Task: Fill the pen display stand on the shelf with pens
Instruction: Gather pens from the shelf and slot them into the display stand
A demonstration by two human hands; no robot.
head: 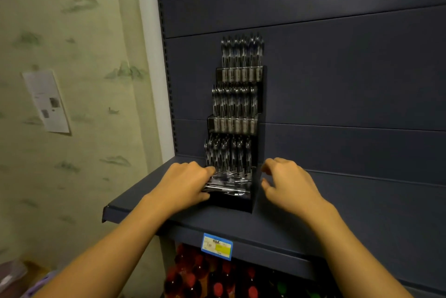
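A black stepped pen display stand (261, 114) stands on the dark blue shelf (169, 208), against the back panel. Its three upper tiers hold rows of upright black-and-silver pens (237, 104). The lowest front tray holds loose pens lying flat (229, 185). My left hand (185, 183) is at the stand's left front corner, fingers curled around the left ends of the flat-lying pens. My right hand (287, 182) hovers just right of the stand, fingers loosely curled, holding nothing and not touching the stand.
A blue and yellow price tag (216, 246) hangs on the shelf's front edge. Red-capped bottles (205, 278) fill the shelf below. A patterned wall with a taped paper notice (47, 101) lies to the left. The shelf stretches bare to the right.
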